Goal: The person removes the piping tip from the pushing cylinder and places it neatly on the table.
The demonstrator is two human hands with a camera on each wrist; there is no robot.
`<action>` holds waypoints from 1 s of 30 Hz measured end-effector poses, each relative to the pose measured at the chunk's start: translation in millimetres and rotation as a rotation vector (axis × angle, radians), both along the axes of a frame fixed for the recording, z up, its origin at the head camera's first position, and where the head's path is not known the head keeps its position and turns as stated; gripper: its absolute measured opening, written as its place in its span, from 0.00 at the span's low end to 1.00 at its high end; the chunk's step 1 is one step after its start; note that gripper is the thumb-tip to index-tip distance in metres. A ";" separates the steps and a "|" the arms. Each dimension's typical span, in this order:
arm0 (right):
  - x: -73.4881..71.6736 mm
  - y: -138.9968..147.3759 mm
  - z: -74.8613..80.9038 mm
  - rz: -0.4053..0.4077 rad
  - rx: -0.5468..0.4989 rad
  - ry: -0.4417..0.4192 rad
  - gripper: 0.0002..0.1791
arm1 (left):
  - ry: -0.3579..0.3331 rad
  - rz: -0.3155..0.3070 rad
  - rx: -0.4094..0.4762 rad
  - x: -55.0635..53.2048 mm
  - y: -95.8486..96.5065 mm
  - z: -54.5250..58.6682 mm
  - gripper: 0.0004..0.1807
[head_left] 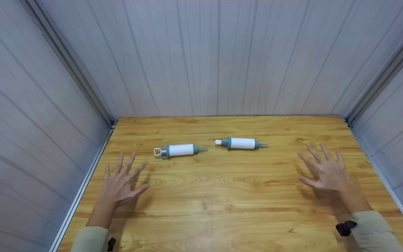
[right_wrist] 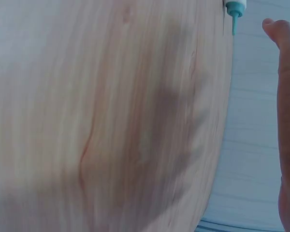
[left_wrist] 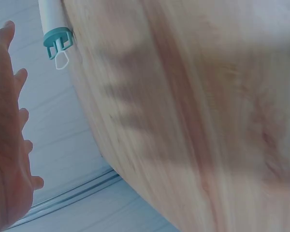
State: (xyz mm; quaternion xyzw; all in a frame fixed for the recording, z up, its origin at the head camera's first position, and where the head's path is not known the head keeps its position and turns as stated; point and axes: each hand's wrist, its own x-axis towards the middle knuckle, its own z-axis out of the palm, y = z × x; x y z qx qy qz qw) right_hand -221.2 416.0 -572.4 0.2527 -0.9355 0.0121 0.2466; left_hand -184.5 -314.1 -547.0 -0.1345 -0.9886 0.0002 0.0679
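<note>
Two large syringes lie on the wooden table, nozzles to the right. The left syringe has a white barrel, blue-green collar and nozzle, and a white loop handle, which also shows at the top of the left wrist view. Beside it the right syringe is alike, its handle seen edge-on; its nozzle shows in the right wrist view. My left hand is spread palm down above the table, nearest the left syringe's handle. My right hand, also spread and holding nothing, hovers right of the right syringe.
Pale panelled walls close in the table at the back, on the left and on the right. Metal strips run along the side edges. A small dark device sits at the right cuff.
</note>
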 end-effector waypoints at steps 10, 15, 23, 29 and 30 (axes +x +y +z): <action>-9.8 -31.6 15.5 0.043 -0.043 -0.001 0.54 | 0.013 -0.029 0.014 -16.0 7.5 4.5 0.46; -15.9 -46.9 25.0 0.058 -0.050 0.001 0.52 | 0.009 -0.039 0.003 -27.1 10.0 9.4 0.46; -26.1 -72.4 34.4 0.120 -0.043 0.010 0.48 | -0.023 -0.039 0.020 -42.5 21.9 16.0 0.45; -30.6 -85.5 37.0 0.148 -0.047 0.017 0.49 | -0.032 -0.054 0.068 -53.9 32.4 15.2 0.46; -31.3 -86.8 36.7 0.152 -0.060 0.010 0.49 | -0.037 -0.055 0.080 -56.0 34.4 14.9 0.47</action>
